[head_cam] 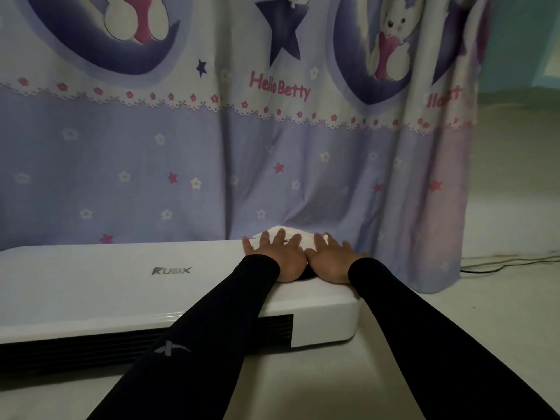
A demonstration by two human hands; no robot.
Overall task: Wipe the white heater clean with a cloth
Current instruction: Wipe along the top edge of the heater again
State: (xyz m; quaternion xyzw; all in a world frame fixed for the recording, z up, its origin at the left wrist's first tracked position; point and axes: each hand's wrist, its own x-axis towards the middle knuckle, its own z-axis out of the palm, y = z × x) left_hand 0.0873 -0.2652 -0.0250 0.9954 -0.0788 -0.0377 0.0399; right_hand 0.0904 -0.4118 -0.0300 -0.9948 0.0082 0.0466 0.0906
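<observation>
Dim, soft, even light; slight blur throughout, wide-angle bending at the edges.

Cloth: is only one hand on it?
No. Both the left hand and the right hand lie flat with spread fingers on the white cloth, at the heater's far right edge.
</observation>
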